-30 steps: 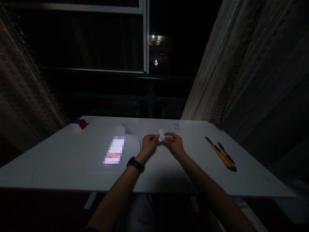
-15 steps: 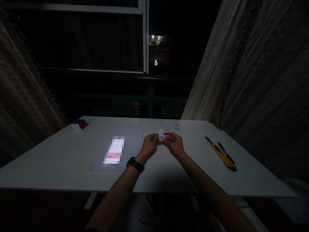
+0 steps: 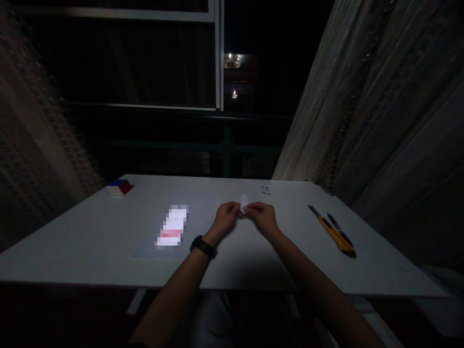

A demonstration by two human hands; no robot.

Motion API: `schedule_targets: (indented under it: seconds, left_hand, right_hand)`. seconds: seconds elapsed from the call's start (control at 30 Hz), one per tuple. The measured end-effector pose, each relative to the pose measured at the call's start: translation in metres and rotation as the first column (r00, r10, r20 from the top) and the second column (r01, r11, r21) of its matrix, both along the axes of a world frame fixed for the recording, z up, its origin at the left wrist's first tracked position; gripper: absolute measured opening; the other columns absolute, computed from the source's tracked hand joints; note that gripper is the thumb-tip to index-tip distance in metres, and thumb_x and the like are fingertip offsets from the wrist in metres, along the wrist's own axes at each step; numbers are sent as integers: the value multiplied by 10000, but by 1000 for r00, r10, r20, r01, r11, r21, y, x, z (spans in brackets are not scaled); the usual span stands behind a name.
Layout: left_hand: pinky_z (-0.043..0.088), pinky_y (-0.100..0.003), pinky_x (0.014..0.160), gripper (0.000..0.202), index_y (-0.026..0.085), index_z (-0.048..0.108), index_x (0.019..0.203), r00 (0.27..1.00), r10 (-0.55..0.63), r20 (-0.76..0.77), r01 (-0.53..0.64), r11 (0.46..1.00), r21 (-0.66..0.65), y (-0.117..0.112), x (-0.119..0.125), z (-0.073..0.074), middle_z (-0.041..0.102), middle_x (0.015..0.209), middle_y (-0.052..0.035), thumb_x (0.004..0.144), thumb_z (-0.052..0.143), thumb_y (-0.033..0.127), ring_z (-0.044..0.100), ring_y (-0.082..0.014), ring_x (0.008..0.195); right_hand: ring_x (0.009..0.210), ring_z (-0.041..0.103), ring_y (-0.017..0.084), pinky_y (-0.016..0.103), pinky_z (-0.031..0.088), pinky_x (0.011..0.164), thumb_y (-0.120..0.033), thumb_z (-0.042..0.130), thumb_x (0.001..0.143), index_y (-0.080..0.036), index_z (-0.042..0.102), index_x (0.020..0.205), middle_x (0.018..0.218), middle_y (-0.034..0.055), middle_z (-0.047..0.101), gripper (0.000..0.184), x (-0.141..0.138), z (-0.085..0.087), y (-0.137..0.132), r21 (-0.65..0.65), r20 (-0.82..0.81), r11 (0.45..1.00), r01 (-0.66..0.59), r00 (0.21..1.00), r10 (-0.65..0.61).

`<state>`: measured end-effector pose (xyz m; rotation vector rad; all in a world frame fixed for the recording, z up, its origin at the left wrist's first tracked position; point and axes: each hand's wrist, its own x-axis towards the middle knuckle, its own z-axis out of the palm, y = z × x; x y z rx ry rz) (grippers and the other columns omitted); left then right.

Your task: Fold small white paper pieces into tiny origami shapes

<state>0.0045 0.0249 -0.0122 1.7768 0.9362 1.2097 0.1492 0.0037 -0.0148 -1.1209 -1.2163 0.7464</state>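
A small folded piece of white paper (image 3: 244, 202) is held just above the white table (image 3: 90, 241), near its middle. My left hand (image 3: 225, 217), with a black watch on the wrist, pinches the paper's left side. My right hand (image 3: 263, 216) pinches its right side, fingers curled together. Both hands meet at the paper, and its lower part is hidden behind my fingertips.
A sheet of paper (image 3: 174, 224) lies flat left of my hands. A yellow utility knife (image 3: 331, 234) and a dark pen (image 3: 339, 228) lie at the right. A red, blue and white block (image 3: 119, 186) sits at the far left corner. Curtains hang on both sides of a dark window.
The lifted corner of the sheet on the left has dropped flat. The small paper between my fingers looks folded narrower; my hands stay in the same place.
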Motion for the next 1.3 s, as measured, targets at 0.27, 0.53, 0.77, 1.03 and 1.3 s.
schedule_targets:
  seconds: [0.27, 0.53, 0.77, 1.03, 1.3]
  left_hand:
    - [412, -249, 627, 359, 138, 625, 667, 988, 68, -135, -60, 996, 61, 0, -2, -1, 643, 655, -42, 816, 421, 394, 579, -148, 645]
    - [420, -243, 641, 351, 141, 613, 678, 991, 15, -135, -7, 998, 56, -2, -1, 0, 639, 660, -35, 821, 414, 391, 585, -145, 654]
    - [432, -253, 660, 326, 141, 605, 684, 995, -32, -98, 34, 999, 19, 0, -1, -3, 642, 662, -41, 813, 424, 380, 589, -155, 670]
    - [433, -252, 631, 344, 138, 591, 670, 998, -64, -27, 63, 997, -38, 2, 2, -7, 612, 599, -35, 816, 427, 402, 576, -141, 601]
    - [431, -251, 604, 290, 137, 553, 642, 999, -29, -25, 27, 996, -86, 3, 4, -10, 590, 572, -31, 809, 434, 341, 562, -132, 565]
  right_hand:
    - [633, 618, 179, 286, 472, 627, -313, 708, 574, -173, 673, 628, 654, 31, 674, 155, 0, -2, 0, 56, 123, 998, 40, 991, -47]
    - [570, 598, 176, 282, 455, 558, -347, 729, 550, -151, 660, 605, 595, 43, 660, 215, 0, -5, -1, 6, 92, 995, 100, 991, -100]
    - [531, 581, 172, 280, 438, 524, -374, 725, 543, -157, 657, 576, 548, 37, 648, 230, -2, -5, -3, 7, 114, 991, 136, 984, -136]
    - [554, 587, 177, 288, 458, 546, -392, 738, 511, -154, 670, 602, 578, 43, 658, 264, 0, -8, 3, -12, 20, 998, 70, 997, -69]
    - [582, 571, 157, 277, 444, 591, -398, 667, 612, -155, 657, 649, 602, 20, 642, 246, 2, -8, 4, 16, 55, 1000, -5, 998, 4]
